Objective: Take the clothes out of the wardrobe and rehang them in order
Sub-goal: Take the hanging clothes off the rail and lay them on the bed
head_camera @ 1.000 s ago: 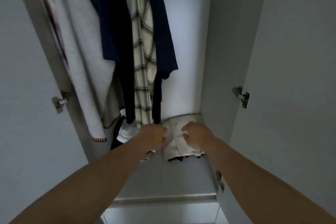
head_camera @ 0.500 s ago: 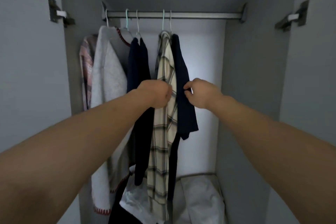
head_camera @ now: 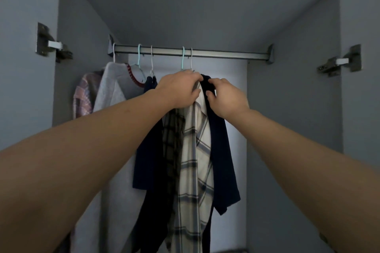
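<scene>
Left hand [head_camera: 178,91] curls its fingers round the plaid shirt [head_camera: 194,150] collar, right hand [head_camera: 225,98] pinches the navy garment [head_camera: 221,150] just beside, under the rail [head_camera: 205,53]

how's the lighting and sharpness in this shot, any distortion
Head view: dim and grey overall, the brightest patch being the wardrobe's back wall behind the clothes; the dark navy garment loses its detail; the forearms look stretched by the wide angle, and the rail looks slightly tilted; edges are soft, no glare.
</scene>
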